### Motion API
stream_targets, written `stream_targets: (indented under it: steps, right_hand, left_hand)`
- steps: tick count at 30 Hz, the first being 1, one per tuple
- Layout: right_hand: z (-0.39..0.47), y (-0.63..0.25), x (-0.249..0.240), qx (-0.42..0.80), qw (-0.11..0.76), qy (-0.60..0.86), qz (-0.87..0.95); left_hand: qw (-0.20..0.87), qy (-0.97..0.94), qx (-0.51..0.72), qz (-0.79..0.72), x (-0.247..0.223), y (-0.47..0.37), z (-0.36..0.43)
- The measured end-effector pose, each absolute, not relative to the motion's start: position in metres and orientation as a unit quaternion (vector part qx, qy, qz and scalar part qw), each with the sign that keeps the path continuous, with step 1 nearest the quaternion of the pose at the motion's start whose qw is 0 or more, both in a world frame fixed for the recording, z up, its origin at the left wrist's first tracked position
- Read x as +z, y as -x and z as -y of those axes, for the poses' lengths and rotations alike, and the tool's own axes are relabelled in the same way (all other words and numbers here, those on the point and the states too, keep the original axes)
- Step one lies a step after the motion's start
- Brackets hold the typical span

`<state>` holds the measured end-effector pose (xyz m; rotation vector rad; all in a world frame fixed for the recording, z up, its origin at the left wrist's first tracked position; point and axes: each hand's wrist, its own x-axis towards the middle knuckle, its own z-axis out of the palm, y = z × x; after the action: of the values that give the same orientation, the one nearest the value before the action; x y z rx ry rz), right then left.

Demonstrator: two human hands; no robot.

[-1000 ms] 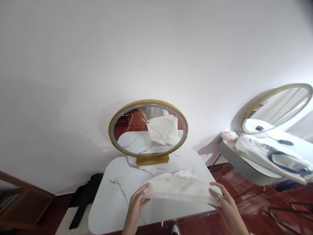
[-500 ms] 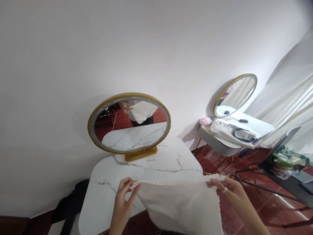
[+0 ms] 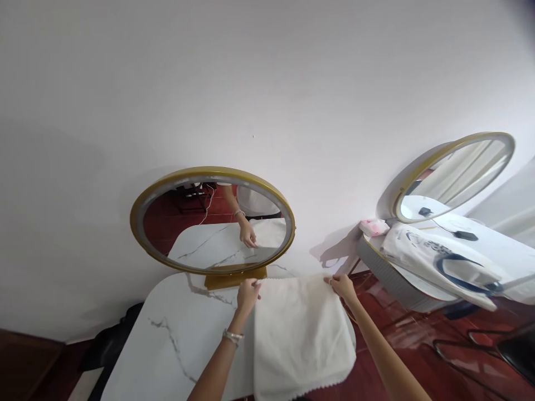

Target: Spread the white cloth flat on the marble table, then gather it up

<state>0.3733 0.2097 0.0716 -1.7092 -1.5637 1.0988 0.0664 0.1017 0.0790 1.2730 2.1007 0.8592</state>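
A white cloth [image 3: 298, 337] with a scalloped edge lies spread over the right part of the marble-patterned white table [image 3: 167, 340]. Pinched at its far left corner is my left hand [image 3: 248, 295], with a bracelet on the wrist. My right hand [image 3: 341, 287], wearing a ring, grips the far right corner near the table's back edge. The cloth's near edge reaches toward me, its scallops showing at the lower right. Just behind the cloth stands a round gold-framed mirror [image 3: 137, 223] on a gold base, reflecting one hand and part of the cloth.
To the right, a second table [image 3: 401, 284] carries a folded white garment [image 3: 434, 256], a pink-and-white packet [image 3: 374, 226] and a black adapter [image 3: 465, 235]. Another gold-framed mirror [image 3: 455, 147] stands there. A dark chair [image 3: 518, 351] is at lower right, a black object [image 3: 111, 334] at lower left.
Both hands have moved forward, carrying the cloth from in front of the table onto its right part. The view has shifted, bringing the second table closer.
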Motion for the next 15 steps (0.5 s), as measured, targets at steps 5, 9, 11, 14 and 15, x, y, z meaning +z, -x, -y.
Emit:
stream_targets:
  steps: [5, 9, 11, 14, 15]
  right_hand:
    - [-0.246, -0.351, 0.043, 0.456, 0.314, 0.607, 0.570]
    - [-0.232, -0.342, 0.018, 0.443, 0.361, 0.594, 0.566]
    - [-0.219, -0.335, 0.007, 0.388, 0.394, 0.572, 0.606]
    - [-0.208, -0.315, -0.009, 0.264, 0.378, 0.491, 0.739]
    - [-0.207, -0.306, -0.014, 0.227, 0.347, 0.468, 0.780]
  left_hand:
    - [0.222, -0.452, 0.360, -0.785, 0.055, -0.076, -0.125]
    - [0.151, -0.453, 0.387, -0.789, 0.023, -0.107, -0.096]
    - [0.094, -0.506, 0.365, -0.776, 0.004, -0.121, -0.085]
    - [0.029, -0.602, 0.282, -0.747, -0.019, -0.126, -0.091]
    - [0.016, -0.612, 0.258, -0.748, -0.024, -0.124, -0.099]
